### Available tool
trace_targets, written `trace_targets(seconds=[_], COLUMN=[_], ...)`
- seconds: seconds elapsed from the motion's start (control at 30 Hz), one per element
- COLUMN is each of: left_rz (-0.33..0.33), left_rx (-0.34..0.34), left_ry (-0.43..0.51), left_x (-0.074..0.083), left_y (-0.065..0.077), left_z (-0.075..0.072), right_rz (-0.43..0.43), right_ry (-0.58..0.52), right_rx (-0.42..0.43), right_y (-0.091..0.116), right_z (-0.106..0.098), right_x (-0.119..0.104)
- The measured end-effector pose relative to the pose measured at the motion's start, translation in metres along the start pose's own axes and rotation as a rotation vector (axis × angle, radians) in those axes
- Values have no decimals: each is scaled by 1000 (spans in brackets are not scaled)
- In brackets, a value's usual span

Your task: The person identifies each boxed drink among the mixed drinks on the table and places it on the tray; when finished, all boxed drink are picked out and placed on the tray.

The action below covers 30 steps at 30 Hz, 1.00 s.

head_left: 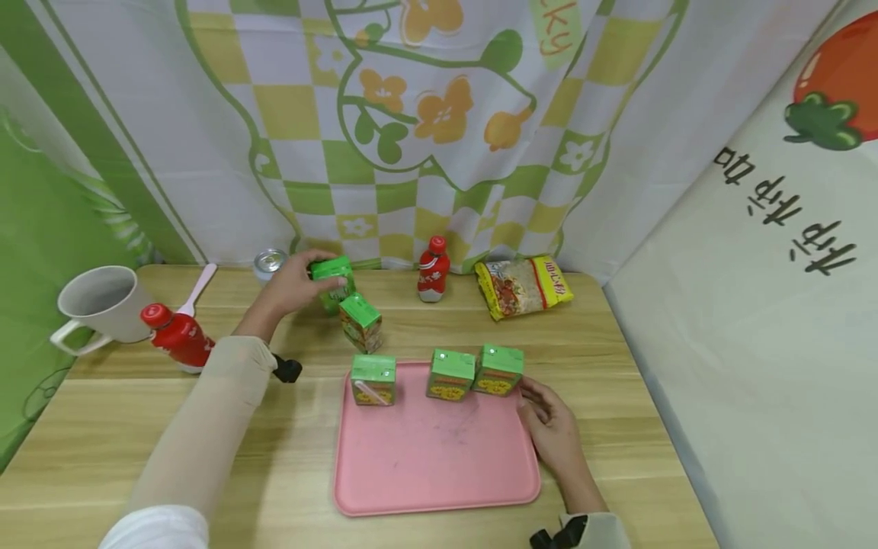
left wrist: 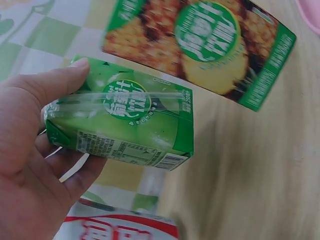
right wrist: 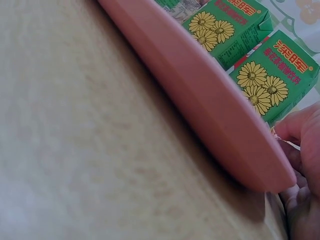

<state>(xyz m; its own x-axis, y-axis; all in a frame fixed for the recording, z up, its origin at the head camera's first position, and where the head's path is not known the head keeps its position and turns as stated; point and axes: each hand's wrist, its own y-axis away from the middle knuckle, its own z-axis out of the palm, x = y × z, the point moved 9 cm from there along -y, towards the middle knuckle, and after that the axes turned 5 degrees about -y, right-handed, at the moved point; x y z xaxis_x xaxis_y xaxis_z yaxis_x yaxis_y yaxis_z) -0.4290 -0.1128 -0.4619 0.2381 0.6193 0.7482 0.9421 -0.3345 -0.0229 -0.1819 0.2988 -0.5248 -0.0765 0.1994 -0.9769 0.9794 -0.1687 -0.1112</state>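
My left hand (head_left: 291, 284) grips a green juice box (left wrist: 135, 112) near the back of the table, thumb on one side and fingers on the other. A clear straw wrapper runs along its front in the left wrist view. Just beside it stands a pineapple juice box (head_left: 361, 324). My right hand (head_left: 554, 431) holds the right edge of a pink tray (head_left: 439, 465) near its far corner, fingers curled at the rim. Close to those fingers is a juice box with yellow flowers (right wrist: 275, 77); a second flowered box (head_left: 450, 375) stands to its left on the tray.
Another green-topped box (head_left: 373, 380) stands at the tray's far left corner. Behind are a red bottle (head_left: 434, 271), a yellow food packet (head_left: 524, 286) and a can (head_left: 269, 261). Leftward are a second red bottle (head_left: 180, 337), a pink spoon (head_left: 197, 290) and a mug (head_left: 103, 305).
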Motion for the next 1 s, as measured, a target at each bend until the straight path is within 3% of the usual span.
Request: trace_targets(seconds=[0.4, 0.63, 0.8, 1.0], left_rz=[67, 114, 248, 451], left_rx=[70, 103, 105, 39], left_ry=[70, 24, 40, 17], left_x=[51, 93, 127, 167], left_y=[16, 39, 62, 101], left_z=[-30, -48, -55, -49], right_rz=[-11, -7, -13, -37], right_ry=[4, 5, 15, 9], right_rx=[10, 11, 15, 15], right_y=[-2, -2, -2, -5], right_z=[-2, -1, -1, -4], right_x=[0, 0, 0, 24])
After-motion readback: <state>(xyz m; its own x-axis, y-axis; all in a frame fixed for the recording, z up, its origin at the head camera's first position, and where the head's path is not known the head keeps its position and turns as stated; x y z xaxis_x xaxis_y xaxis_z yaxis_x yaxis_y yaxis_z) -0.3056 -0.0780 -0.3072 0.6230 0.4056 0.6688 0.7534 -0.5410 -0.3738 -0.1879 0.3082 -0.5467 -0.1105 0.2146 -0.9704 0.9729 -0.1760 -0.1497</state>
